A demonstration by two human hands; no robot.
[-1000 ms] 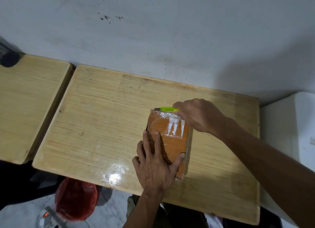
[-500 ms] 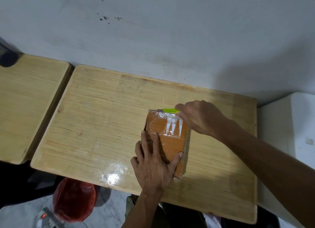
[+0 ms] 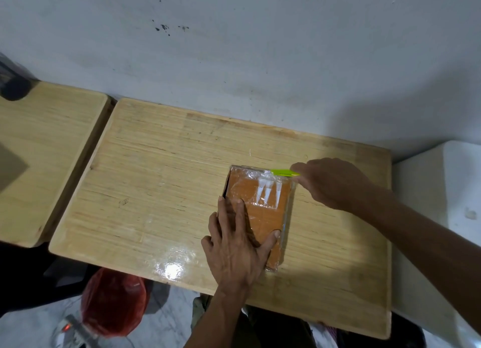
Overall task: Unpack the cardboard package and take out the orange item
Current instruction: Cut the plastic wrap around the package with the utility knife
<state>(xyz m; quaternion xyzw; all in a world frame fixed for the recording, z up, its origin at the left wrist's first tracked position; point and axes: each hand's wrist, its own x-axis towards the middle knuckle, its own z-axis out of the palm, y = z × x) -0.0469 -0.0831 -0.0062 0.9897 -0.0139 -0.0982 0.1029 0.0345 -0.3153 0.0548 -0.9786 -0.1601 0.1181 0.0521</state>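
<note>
An orange-brown cardboard package (image 3: 263, 204), wrapped in clear shiny tape with a white label on top, lies flat on the wooden table (image 3: 156, 181). My left hand (image 3: 235, 246) presses flat on its near half, fingers spread. My right hand (image 3: 333, 182) grips a lime-green cutter (image 3: 282, 172), whose tip lies along the package's far edge at its right corner. The blade itself is too small to make out. The package's contents are hidden.
A second wooden table (image 3: 44, 150) stands to the left with a narrow gap between. A white wall (image 3: 260, 56) runs behind both. A white unit (image 3: 442, 217) abuts the right edge. A red bag (image 3: 114, 301) lies on the floor below.
The green cutter and my right hand have slid right along the package's far edge. My left hand stays pressed on the package.
</note>
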